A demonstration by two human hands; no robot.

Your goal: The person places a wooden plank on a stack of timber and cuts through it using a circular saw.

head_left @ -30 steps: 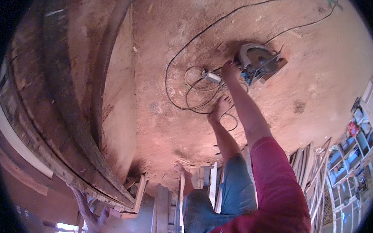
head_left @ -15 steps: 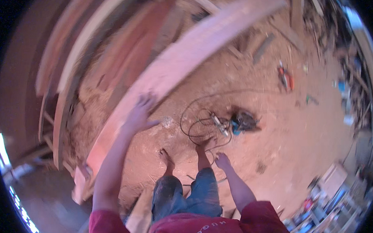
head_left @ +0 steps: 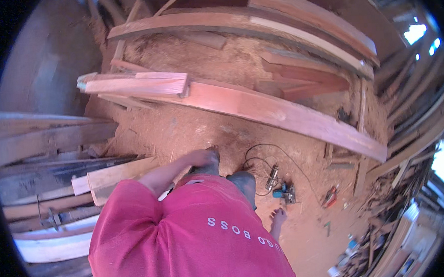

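A long reddish plank (head_left: 280, 113) crosses in front of me, raised above the sawdust-covered ground. A short squared block (head_left: 145, 85) lies on its left end. My left hand (head_left: 205, 157) is off the plank, bent in near my left knee; its fingers are too blurred to read. My right hand (head_left: 278, 215) hangs low on the right with nothing in it, its fingers apart. Just beyond it on the ground sits a blue and black power tool (head_left: 285, 193). A silver power tool (head_left: 272, 177) lies beside that.
A dark cord (head_left: 295, 160) loops over the ground. An orange tool (head_left: 330, 196) and a small green item (head_left: 327, 228) lie at right. Long beams (head_left: 192, 21) stand beyond the plank. Stacked boards (head_left: 53, 141) fill the left side; scrap wood (head_left: 379, 220) is heaped at right.
The view has swung to the left, so the plank now runs crosswise. My left hand has come away from the plank to my knee. The right hand's fingers have spread.
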